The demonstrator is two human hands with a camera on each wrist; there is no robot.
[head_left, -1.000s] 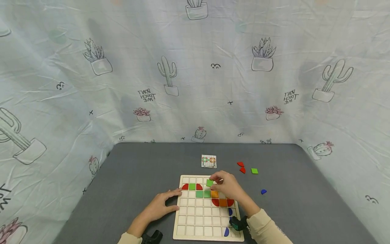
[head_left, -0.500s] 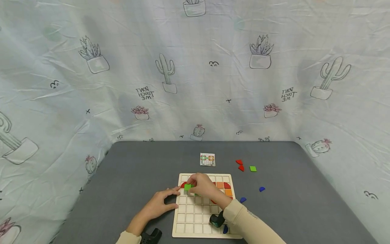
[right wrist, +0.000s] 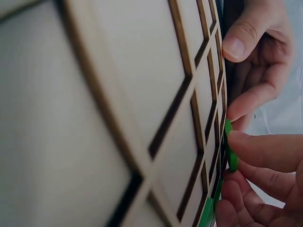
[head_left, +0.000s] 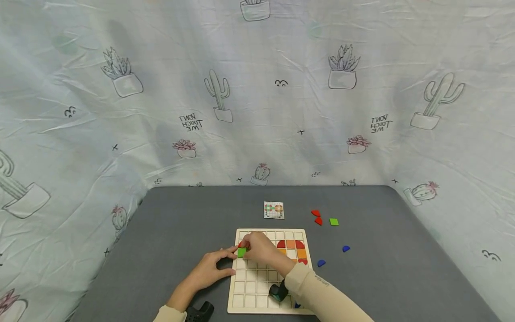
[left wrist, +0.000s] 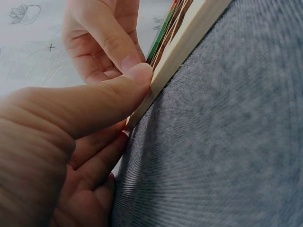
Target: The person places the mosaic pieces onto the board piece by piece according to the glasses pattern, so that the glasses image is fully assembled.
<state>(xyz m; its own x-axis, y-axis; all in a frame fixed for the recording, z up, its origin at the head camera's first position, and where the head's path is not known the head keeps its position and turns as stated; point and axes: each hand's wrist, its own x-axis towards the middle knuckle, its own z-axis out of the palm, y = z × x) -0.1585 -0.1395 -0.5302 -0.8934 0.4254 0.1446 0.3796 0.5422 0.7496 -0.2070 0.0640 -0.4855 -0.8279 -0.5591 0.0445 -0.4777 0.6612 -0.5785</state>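
My right hand [head_left: 261, 249] pinches a green square tile [head_left: 242, 252] between thumb and fingers, over the left column of a wooden grid board [head_left: 250, 288]. In the right wrist view the green tile stands tilted at the board's edge. A red piece [head_left: 240, 244] shows just above it, mostly covered by the fingers. My left hand [head_left: 211, 268] rests against the board's left side, thumb and fingers spread along the edge. Red rounded pieces [head_left: 299, 244] and orange square tiles [head_left: 290, 243] lie in cells at the upper right. My right hand and forearm hide part of the grid.
A small pattern card [head_left: 274, 210] lies behind the board. To its right are loose red pieces [head_left: 318, 221] and a second green tile [head_left: 334, 222]. Blue rounded pieces [head_left: 346, 248] lie right of the board; another blue piece [head_left: 297, 305] peeks out beside the right sleeve.
My right hand has carried the green tile leftward across the board, from its upper middle to the left column. My left hand has stayed at the board's edge.
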